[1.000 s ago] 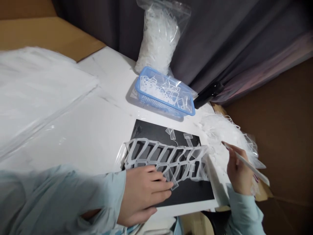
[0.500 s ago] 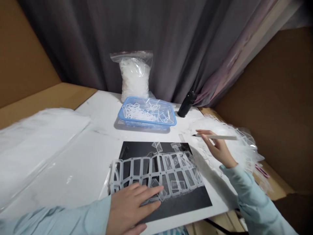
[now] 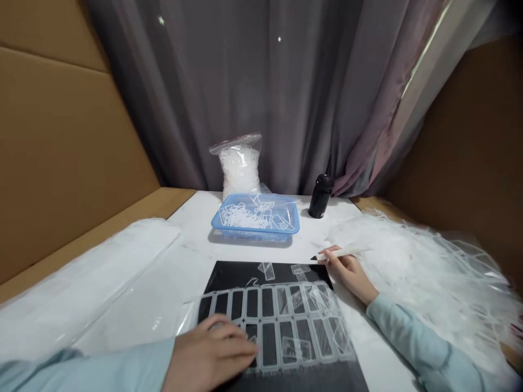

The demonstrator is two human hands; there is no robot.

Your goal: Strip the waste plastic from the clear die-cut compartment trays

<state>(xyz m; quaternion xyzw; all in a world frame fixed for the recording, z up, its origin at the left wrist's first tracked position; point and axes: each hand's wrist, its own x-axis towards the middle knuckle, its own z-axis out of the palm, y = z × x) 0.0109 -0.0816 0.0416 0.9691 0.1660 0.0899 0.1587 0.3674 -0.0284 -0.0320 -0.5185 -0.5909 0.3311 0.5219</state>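
Observation:
My left hand [image 3: 214, 351] lies over the lower left part of a clear plastic lattice sheet [image 3: 274, 314], its fingers stretched out and close together. Two rows of rectangular windows make up the sheet, which rests on a black board [image 3: 235, 271]. Loose clear pieces lie on it, among them a small rectangle [image 3: 297, 348] near the lower middle. Just off the board's upper right corner, my right hand [image 3: 352, 276] is closed on a white pen-shaped tool [image 3: 341, 252]. The tool's dark tip points left. My left thumb is hidden.
Behind the board stands a blue basket [image 3: 255, 231] of white plastic frames. A filled zip bag [image 3: 241, 171] and a black bottle [image 3: 321, 197] are farther back. Clear plastic heaps up at right [image 3: 429, 272]; bagged sheets [image 3: 102, 267] lie left. Cardboard walls [image 3: 53, 147] flank the table.
The view has tilted up. My left hand's spread fingers have drawn together on the sheet. My right hand, still gripping the pen-shaped tool, has come closer to the board's upper right corner.

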